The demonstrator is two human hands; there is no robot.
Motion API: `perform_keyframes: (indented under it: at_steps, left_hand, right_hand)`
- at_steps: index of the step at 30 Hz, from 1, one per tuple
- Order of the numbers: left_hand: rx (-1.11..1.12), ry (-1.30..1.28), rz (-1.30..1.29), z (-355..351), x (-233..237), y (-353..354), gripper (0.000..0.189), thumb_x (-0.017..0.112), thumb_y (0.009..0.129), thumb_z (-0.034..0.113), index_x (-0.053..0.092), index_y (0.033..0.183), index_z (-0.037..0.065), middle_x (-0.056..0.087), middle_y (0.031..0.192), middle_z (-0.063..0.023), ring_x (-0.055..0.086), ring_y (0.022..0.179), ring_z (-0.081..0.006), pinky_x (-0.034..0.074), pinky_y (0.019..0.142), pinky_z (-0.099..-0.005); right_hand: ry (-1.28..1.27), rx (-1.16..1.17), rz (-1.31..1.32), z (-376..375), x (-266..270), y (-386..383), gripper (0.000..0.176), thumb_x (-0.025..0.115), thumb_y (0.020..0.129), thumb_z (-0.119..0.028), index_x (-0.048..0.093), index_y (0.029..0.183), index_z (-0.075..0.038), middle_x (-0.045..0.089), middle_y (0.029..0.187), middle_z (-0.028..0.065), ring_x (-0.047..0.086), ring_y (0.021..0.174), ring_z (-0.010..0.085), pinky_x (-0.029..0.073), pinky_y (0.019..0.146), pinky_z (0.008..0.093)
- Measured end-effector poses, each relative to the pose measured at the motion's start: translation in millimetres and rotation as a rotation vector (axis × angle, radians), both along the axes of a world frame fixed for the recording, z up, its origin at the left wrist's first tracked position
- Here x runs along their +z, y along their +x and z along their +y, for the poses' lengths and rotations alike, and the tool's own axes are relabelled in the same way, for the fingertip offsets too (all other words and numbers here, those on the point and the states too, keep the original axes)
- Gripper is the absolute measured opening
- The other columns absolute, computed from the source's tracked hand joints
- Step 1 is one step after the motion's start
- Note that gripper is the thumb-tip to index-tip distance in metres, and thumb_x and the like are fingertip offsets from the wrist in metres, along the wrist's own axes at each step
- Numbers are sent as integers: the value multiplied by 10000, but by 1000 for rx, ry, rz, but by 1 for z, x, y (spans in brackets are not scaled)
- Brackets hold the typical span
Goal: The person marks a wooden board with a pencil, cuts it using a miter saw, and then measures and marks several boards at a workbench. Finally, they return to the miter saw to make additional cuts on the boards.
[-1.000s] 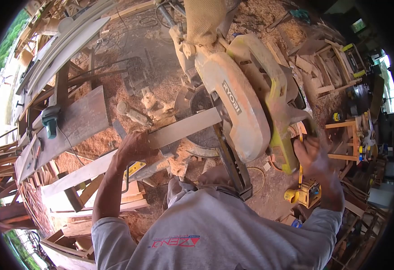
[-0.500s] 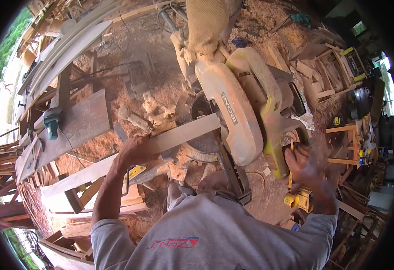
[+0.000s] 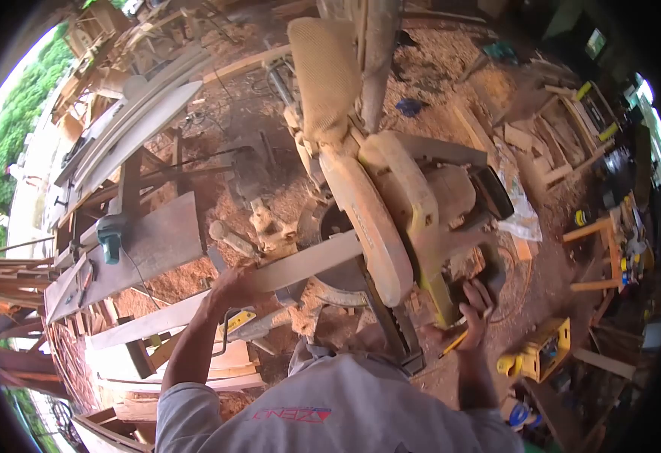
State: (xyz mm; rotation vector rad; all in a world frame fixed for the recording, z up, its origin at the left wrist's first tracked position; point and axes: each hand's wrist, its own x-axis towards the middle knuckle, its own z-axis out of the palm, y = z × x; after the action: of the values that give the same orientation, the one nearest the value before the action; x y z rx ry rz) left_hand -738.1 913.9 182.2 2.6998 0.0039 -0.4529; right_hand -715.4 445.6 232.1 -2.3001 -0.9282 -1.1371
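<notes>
My left hand (image 3: 232,291) is closed round a long pale board (image 3: 308,262), pressing it against the saw's fence. The board's right end reaches beneath the blade guard (image 3: 368,234) of a dusty mitre saw (image 3: 428,200). To the right of the saw's yellow-green handle (image 3: 438,294), my right hand (image 3: 474,313) holds a yellow pencil (image 3: 453,344) between bent fingers. That hand looks apart from the handle. A tan dust bag (image 3: 323,75) hangs at the saw's rear. The blade is hidden by the guard.
A green power tool (image 3: 109,235) lies on a dark panel (image 3: 164,234) at left. Stacked boards (image 3: 138,136) stand behind it. At right are a yellow tool (image 3: 538,355), a wooden stand (image 3: 598,245) and offcuts (image 3: 534,143). Sawdust covers the floor.
My right hand has moved left and down, with the pencil now angled across below it. My left hand stays on the board. The whole view has shifted and turned slightly.
</notes>
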Motion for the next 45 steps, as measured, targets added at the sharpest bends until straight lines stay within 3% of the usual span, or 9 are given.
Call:
perform_keyframes:
  at_steps: [5, 10, 14, 17, 23, 32, 34, 40, 45]
  left_hand:
    - [-95, -84, 28, 1, 5, -1, 458, 778, 674, 402, 690, 935, 35, 703, 820, -178, 692, 777, -361, 548, 684, -447]
    - [18, 9, 79, -5, 12, 1, 468, 772, 660, 441, 676, 942, 80, 702, 776, -175, 692, 754, -370, 548, 651, -445]
    - [-45, -24, -28, 6, -7, -5, 471, 780, 658, 442, 669, 931, 73, 697, 760, -169, 688, 749, -375, 548, 655, -445]
    - [-25, -76, -32, 3, -2, 0, 464, 791, 661, 436, 663, 913, 68, 690, 754, -177, 685, 749, -377, 545, 648, -447]
    - [-62, -121, -55, 10, -20, -2, 437, 804, 661, 384, 722, 989, 107, 713, 829, -146, 697, 781, -335, 568, 700, -414]
    - [-56, -4, 77, 16, -39, 4, 532, 781, 677, 425, 690, 1093, 105, 720, 931, -185, 701, 885, -354, 562, 789, -437]
    - [-90, 26, -72, 15, -36, 2, 339, 775, 697, 364, 737, 924, 116, 714, 820, -148, 705, 793, -319, 569, 709, -419]
    - [-168, -127, -80, 4, -18, -4, 399, 810, 679, 367, 735, 932, 68, 719, 838, -159, 706, 768, -321, 567, 703, -414]
    - [-98, -51, 20, -3, 1, 2, 448, 777, 710, 417, 728, 1013, 91, 723, 896, -165, 705, 857, -326, 560, 757, -422]
  right_hand:
    - [187, -176, -120, 15, -22, 13, 703, 382, 905, -736, 507, 1127, -81, 666, 1045, 162, 610, 955, 336, 450, 896, 506]
    - [313, 130, -491, 13, 51, 56, 618, 243, 1010, -538, 555, 1026, -4, 673, 812, 189, 659, 817, 341, 526, 764, 451]
    - [472, 352, -215, 54, 153, 94, 518, 325, 1038, -511, 494, 1033, -22, 635, 1114, 209, 622, 1036, 366, 514, 922, 463]
    - [142, 118, -188, 82, 240, 113, 498, 512, 980, -464, 518, 916, 29, 638, 1199, 229, 644, 1003, 290, 487, 956, 376]
    - [-513, 375, -679, 45, 268, 150, 519, 691, 865, -462, 339, 843, -81, 659, 1080, 305, 696, 950, 392, 600, 814, 471]
    - [-497, 388, -825, 36, 260, 154, 241, 507, 943, -55, 327, 783, -51, 638, 1143, 320, 687, 975, 408, 624, 803, 461]
    - [-489, 366, -782, 33, 254, 145, 229, 483, 937, -27, 327, 771, -50, 641, 1143, 315, 687, 975, 408, 624, 804, 464]
    - [-520, 393, -804, 18, 238, 133, 514, 582, 931, -509, 315, 842, -78, 600, 1232, 311, 658, 1060, 403, 581, 880, 479]
    - [-521, 409, -892, 15, 237, 154, 581, 626, 861, -593, 332, 842, -92, 581, 1279, 304, 623, 1133, 400, 524, 954, 497]
